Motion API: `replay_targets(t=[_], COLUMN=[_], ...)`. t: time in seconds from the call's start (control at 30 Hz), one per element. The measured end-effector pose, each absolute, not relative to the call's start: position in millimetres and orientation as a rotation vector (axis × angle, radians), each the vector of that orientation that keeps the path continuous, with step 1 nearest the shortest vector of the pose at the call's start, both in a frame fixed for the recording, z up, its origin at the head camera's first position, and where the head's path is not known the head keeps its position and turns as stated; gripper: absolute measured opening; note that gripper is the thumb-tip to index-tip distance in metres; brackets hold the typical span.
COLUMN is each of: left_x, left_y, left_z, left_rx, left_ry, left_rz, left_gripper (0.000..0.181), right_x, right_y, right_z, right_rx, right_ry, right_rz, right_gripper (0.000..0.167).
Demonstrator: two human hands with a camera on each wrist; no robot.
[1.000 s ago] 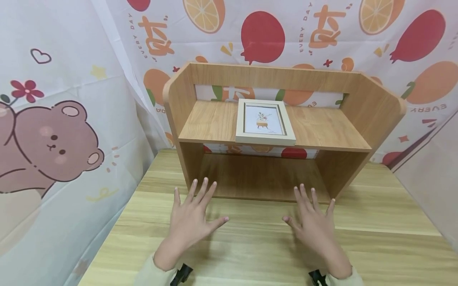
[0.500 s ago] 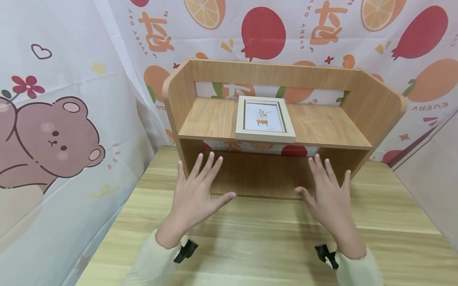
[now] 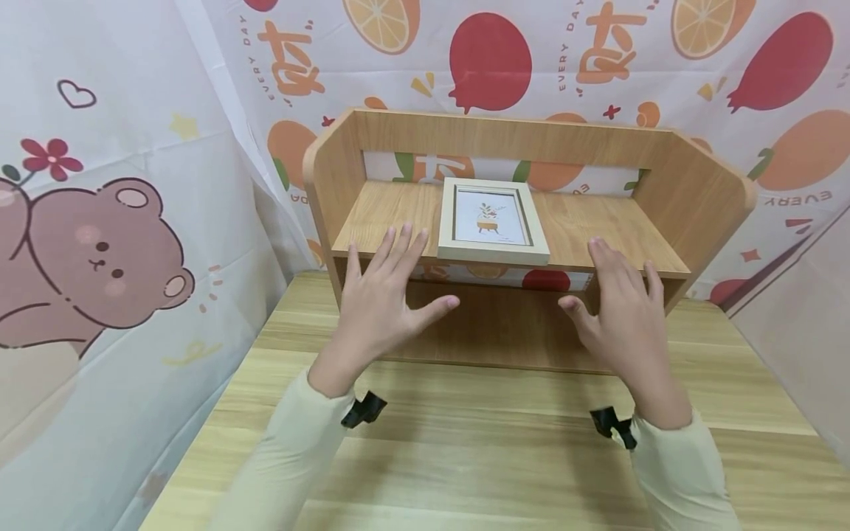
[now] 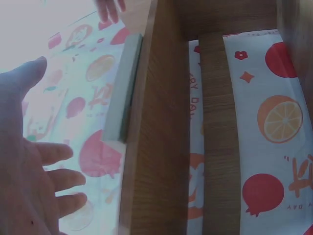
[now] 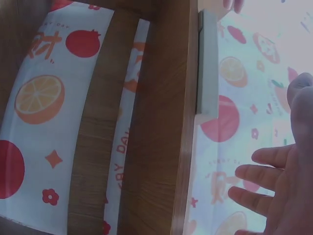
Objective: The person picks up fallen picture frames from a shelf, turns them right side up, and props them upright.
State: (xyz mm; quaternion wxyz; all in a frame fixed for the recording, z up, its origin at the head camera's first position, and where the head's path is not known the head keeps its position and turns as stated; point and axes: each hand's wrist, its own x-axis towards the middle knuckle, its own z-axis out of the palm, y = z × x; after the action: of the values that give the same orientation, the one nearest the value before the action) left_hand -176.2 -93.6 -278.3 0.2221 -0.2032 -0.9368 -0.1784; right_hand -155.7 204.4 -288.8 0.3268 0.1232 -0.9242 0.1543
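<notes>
A picture frame [image 3: 493, 256] with a pale cream border lies flat on the upper board of a wooden desk shelf [image 3: 505, 133], a plant drawing inside it. My left hand [image 3: 380, 310] hovers in front of the upper board, left of the frame, fingers spread and thumb pointing right. On the other side my right hand [image 3: 624, 317] is held up the same way, thumb toward the frame. Neither hand touches the frame. Both wrist views show the frame's edge [image 4: 122, 93] sticking out past the board, with fingers [image 5: 259, 171] apart from it.
The shelf stands on a light wood table [image 3: 478, 442] against a fruit-print cloth [image 3: 425, 66]. Its lower compartment [image 3: 491, 324] lies under the upper board. A bear-print cloth [image 3: 219, 147] hangs at the left.
Both hands have risen and moved forward from low over the table to the level of the upper board. The right hand has also shifted right. The picture frame stays where it was.
</notes>
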Motion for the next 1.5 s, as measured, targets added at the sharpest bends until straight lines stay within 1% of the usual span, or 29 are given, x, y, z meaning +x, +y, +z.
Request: replay_targets(t=[0.1,0.23,0.33,0.47,0.5,0.57,0.7,0.83,1.07,1.37,1.5], left_x=[-188.8,-202.6,-211.0,-221.5,-224.0,-228.5,-236.1,-240.0,-242.2,-242.1,-242.7], left_y=[-89.1,-84.2,-81.0,-77.7,-76.9,-75.9,-73.1,-69.0,-65.1,-63.5,-63.1], left_z=[-274.3,-272.2,-271.5,-269.7,-269.1,-268.2,-266.1,-262.2,-258.6,-259.7,-260.7], left_rx=[-0.584,-0.612,-0.619,-0.627,-0.63,-0.631,-0.6,-0.545,-0.49,-0.449,-0.427], left_ry=[-2.577,-2.574,-2.582,-2.594,-2.601,-2.618,-2.664,-2.705,-2.734,-2.756,-2.775], left_rz=[-0.558,-0.62,-0.671,-0.774,-0.797,-0.833,-0.86,-0.87,-0.92,-0.836,-0.783], left_gripper=[0.111,0.096,0.094,0.113,0.116,0.116,0.1,0.092,0.096,0.091,0.09], right_x=[-167.3,-182.8,-192.0,-202.2,-204.8,-209.6,-217.5,-223.6,-231.9,-236.2,-236.9], right_y=[203.0,198.5,196.2,195.8,195.9,195.6,195.3,194.7,196.8,199.7,199.3], right_z=[-280.4,-270.3,-264.0,-260.2,-259.9,-259.6,-258.6,-258.0,-260.7,-261.2,-261.9], right_rx=[0.322,0.322,0.312,0.292,0.283,0.273,0.258,0.243,0.263,0.309,0.313], right_ry=[-2.447,-2.481,-2.518,-2.587,-2.611,-2.655,-2.734,-2.787,-2.796,-2.832,-2.849], right_rz=[0.451,0.519,0.547,0.577,0.588,0.613,0.668,0.727,0.778,0.77,0.76], right_gripper=[0.097,0.098,0.096,0.09,0.09,0.09,0.088,0.083,0.073,0.073,0.071])
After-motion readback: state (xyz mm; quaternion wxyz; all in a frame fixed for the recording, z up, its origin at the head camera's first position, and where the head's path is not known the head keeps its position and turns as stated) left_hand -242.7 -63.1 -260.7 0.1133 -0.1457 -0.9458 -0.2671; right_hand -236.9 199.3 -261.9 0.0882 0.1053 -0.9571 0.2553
